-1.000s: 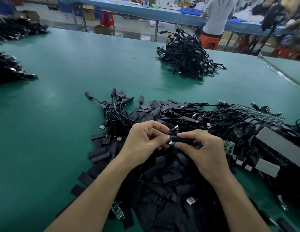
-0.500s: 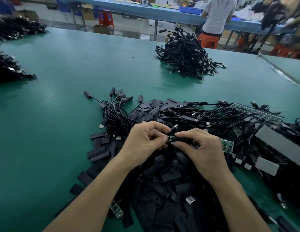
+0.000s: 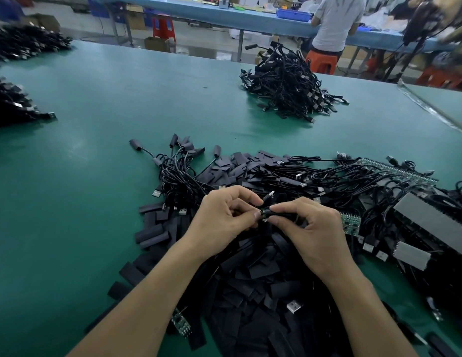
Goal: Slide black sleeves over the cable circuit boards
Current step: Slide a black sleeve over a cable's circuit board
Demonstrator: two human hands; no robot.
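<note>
Barely shifted, left hand (image 3: 224,217) and right hand (image 3: 312,228) each grip one black sleeve (image 3: 279,215) above the heap, bare table (image 3: 70,202) leftward.

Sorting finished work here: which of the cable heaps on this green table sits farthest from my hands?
The heap at the far left corner, beyond the left-edge heap; the tall heap lies nearer.

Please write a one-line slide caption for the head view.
Both hands, left and right, work a black sleeve along a cable over the heap of sleeves on the green table.

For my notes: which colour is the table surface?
Green, a teal shade, seen in the head view.
</note>
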